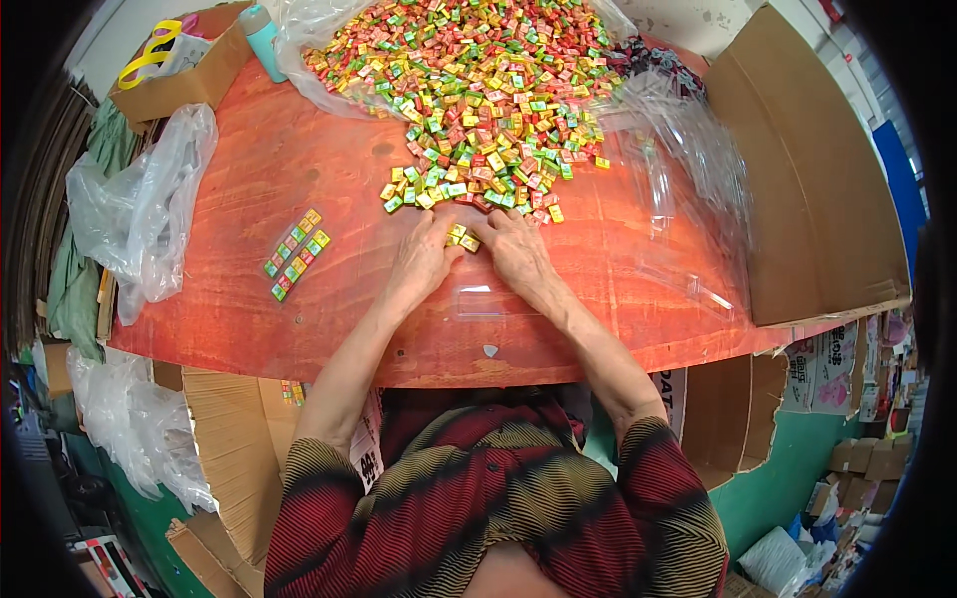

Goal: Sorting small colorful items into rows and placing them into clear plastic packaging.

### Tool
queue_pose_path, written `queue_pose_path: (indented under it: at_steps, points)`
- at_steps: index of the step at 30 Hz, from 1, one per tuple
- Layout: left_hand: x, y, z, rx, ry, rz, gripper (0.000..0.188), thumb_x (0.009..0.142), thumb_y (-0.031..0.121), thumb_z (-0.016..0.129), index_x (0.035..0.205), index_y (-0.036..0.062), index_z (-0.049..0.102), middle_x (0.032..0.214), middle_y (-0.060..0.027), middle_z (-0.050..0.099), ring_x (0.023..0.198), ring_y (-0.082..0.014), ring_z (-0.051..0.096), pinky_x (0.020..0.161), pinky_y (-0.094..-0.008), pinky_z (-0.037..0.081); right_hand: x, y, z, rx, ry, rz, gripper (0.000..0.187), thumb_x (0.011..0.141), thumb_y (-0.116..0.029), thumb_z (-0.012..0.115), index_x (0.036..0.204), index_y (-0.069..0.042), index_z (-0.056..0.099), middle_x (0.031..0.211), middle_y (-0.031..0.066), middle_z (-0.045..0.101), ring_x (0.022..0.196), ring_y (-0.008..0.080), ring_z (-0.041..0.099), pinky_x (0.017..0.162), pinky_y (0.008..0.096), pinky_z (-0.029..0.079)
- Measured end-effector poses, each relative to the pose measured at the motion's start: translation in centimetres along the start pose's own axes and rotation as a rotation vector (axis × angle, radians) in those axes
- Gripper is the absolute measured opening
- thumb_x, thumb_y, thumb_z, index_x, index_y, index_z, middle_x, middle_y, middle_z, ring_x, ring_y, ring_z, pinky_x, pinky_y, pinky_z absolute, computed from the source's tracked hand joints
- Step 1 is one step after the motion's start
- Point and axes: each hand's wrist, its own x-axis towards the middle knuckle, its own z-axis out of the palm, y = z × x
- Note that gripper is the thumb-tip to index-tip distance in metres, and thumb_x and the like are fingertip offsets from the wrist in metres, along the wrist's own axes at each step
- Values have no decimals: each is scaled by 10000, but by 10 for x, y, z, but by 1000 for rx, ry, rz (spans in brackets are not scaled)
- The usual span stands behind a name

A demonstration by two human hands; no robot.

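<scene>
Small yellow boxes point(462, 237) sit in a tight group on the table between my two hands. My left hand point(424, 254) is closed against their left side, thumb and fingers bent around them. From the right, my right hand point(516, 254) pinches in on the same group, its thumb close to the boxes. Just beyond my fingertips begins a big heap of small red, yellow and green boxes point(488, 100), which spills out of a clear plastic bag point(309, 60). A clear plastic case point(480, 301) lies between my forearms.
Two neat rows of small boxes point(296, 255) lie left on the red table point(339, 179). Thin clear plastic cases point(688, 229) are at right, beside a tall cardboard box point(807, 169). Back left are a carton point(189, 80) and teal bottle point(261, 42). An open carton point(234, 439) stands below the edge.
</scene>
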Motion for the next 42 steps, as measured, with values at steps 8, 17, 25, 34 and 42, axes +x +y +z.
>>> queue_pose_path:
  at_steps: [8,17,25,34,42]
  points:
    - [-19,1,18,-28,151,87,271,741,70,595,1006,31,556,904,-168,518,843,-350,527,703,-432,441,-14,7,-4,38,21,7,211,730,-37,494,921,-57,581,861,123,515,880,281,501,748,386,426]
    - [-12,20,27,-22,126,25,317,743,147,637,1026,38,545,921,-142,502,843,-342,535,692,-419,443,-18,21,-26,215,101,187,264,730,-112,627,976,-31,576,833,149,545,790,317,543,667,390,453]
    - [-6,15,23,-80,41,83,305,689,75,659,977,26,568,906,-160,494,859,-345,521,722,-421,438,-22,19,-9,-46,-10,139,170,717,-111,631,862,-49,567,857,108,530,857,290,532,684,378,476]
    - [-4,29,26,-13,44,69,400,656,187,717,1018,81,584,949,-128,497,903,-315,515,741,-416,439,-28,37,-39,190,11,290,340,740,-67,612,1073,-79,543,935,125,545,865,303,563,727,377,470]
    - [1,31,36,59,94,89,362,644,217,726,981,129,626,911,-117,487,877,-308,515,691,-421,454,-36,21,-24,207,-22,355,322,761,-87,593,1075,-54,530,999,152,528,884,337,556,722,400,473]
